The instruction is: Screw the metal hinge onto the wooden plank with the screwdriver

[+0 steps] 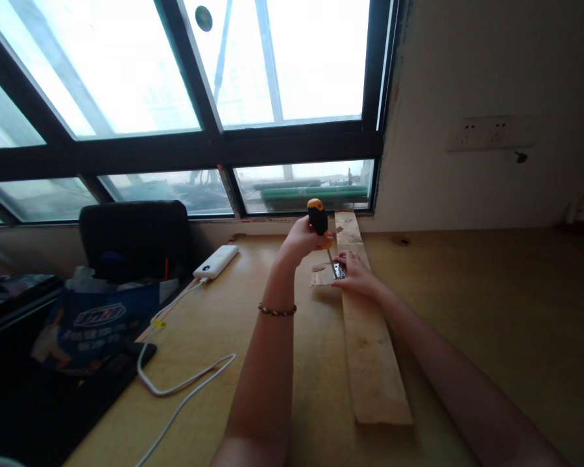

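My left hand (302, 241) is wrapped round the black and yellow handle of a screwdriver (317, 219), held nearly upright. The shaft slants down to a small shiny metal plate with holes (339, 270); whether its tip sits in a screw I cannot tell. My right hand (357, 274) is closed about the plate's right side, thumb in front and fingers behind, over a long wooden plank (372, 357). A short piece of wood (321, 275) sticks out to the left of the plank under the plate. The fingertips partly hide the plate.
The plank lies lengthwise on a wooden table (448, 337), its far end near the window. At the left edge are a white power bank (217, 261) and its looping white cable (185, 389). Beyond that edge stand a black chair (135, 233) and a blue bag (102, 324).
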Demonstrator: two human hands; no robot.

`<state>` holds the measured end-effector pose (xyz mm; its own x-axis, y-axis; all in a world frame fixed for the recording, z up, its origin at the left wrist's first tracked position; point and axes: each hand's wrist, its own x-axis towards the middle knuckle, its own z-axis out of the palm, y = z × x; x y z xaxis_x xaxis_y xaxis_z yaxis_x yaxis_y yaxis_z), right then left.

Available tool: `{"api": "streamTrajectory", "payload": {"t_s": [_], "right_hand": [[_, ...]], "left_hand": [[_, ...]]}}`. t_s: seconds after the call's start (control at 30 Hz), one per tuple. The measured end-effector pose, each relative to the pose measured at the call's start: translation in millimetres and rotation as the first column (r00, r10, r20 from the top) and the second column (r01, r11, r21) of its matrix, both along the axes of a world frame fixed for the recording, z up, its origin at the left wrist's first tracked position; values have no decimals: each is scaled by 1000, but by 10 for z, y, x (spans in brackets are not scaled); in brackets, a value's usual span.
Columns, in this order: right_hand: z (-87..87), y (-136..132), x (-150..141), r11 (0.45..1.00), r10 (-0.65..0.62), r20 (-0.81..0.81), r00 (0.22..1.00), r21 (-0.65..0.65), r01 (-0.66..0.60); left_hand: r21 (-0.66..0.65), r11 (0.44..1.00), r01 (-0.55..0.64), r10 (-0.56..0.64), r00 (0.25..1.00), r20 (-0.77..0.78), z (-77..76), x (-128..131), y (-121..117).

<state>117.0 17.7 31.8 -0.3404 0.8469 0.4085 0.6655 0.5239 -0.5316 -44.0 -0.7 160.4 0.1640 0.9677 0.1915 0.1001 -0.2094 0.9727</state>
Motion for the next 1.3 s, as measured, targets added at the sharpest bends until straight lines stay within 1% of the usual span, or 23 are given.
{"api": "streamTrajectory", "payload": {"t_s": [0.1, 0.2, 0.27, 0.33, 0.4, 0.47, 0.53, 0.63, 0.7, 0.8, 0.9, 1.03, 1.13, 1.3], "right_hand": [[-2, 7, 2, 1000, 0, -11, 1000, -9, 0], [-5, 11, 1, 1000, -1, -28, 1000, -18, 1], [-5, 8, -1, 1000, 2, -31, 1000, -21, -3], [2, 0, -4, 1000, 1, -30, 1000, -24, -1], [14, -13, -8, 1000, -6, -32, 999, -26, 5], [27, -25, -12, 1000, -8, -29, 1000, -21, 8], [35, -30, -15, 1000, -10, -17, 1000, -16, 10], [34, -23, -15, 1000, -7, -3, 1000, -12, 7], [28, -13, -13, 1000, -1, -2, 1000, -12, 1], [20, -3, -10, 1000, -5, -3, 1000, -11, 5], [9, 0, -9, 1000, -9, -18, 1000, -9, 9], [-14, 2, -7, 1000, -5, -41, 999, -8, 4], [-20, 4, -7, 1000, -3, -55, 998, -19, 2], [-8, 7, -10, 1000, -9, -33, 999, -26, 8]], "left_hand": [[30, 999, -18, 18, 1000, -14, -33, 8, 44], [95, 994, -54, 60, 997, -57, -44, -9, 78], [125, 991, -45, 56, 995, -82, -34, -31, 76], [117, 993, 15, -7, 997, -76, -17, -46, 57], [88, 992, 95, -93, 995, -31, -8, -41, 39], [73, 988, 133, -135, 991, 27, -21, -12, 44], [80, 993, 90, -95, 994, 53, -55, 33, 77], [121, 992, -27, 25, 1000, 16, -114, 89, 144], [136, 988, -68, 69, 998, -9, -132, 99, 163], [106, 993, -48, 47, 999, 7, -106, 73, 131], [81, 997, -17, 12, 998, 65, -41, 31, 63], [134, 988, -77, 53, 983, 173, 8, 14, 36], [150, 977, -150, 116, 970, 213, -26, 35, 89], [144, 958, -246, 212, 953, 218, -145, 71, 220]]}}
